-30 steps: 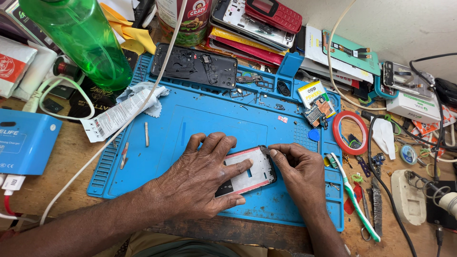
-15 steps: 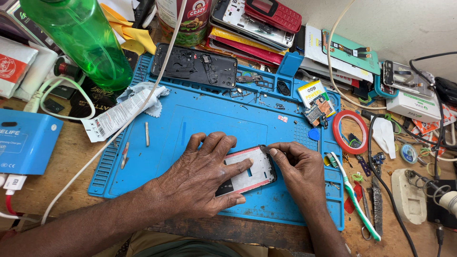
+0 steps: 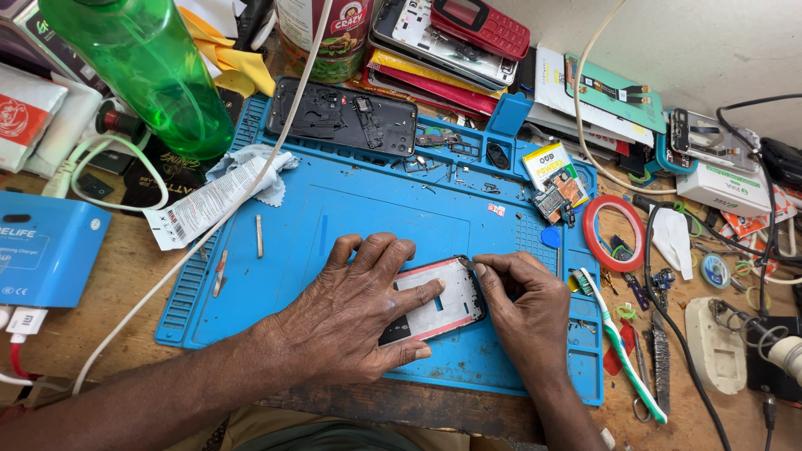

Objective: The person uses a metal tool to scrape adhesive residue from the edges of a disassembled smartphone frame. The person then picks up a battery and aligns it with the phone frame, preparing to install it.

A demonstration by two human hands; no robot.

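Observation:
A phone frame (image 3: 441, 307) with a red edge and a pale inner plate lies on the blue repair mat (image 3: 368, 209). My left hand (image 3: 355, 313) lies flat across its left half, fingers spread, pressing it down. My right hand (image 3: 522, 305) is curled at the frame's upper right corner, with the fingertips pinched against the edge; whether they hold a small tool cannot be told. A second black phone back (image 3: 342, 115) with exposed parts lies at the mat's far edge.
A green bottle (image 3: 146, 71) stands at the far left and a blue box (image 3: 46, 246) lies left. A red tape ring (image 3: 614, 234), a toothbrush (image 3: 622, 347), tweezers, cables and stacked phones (image 3: 451, 33) crowd the right and back. A white cable (image 3: 225, 209) crosses the mat.

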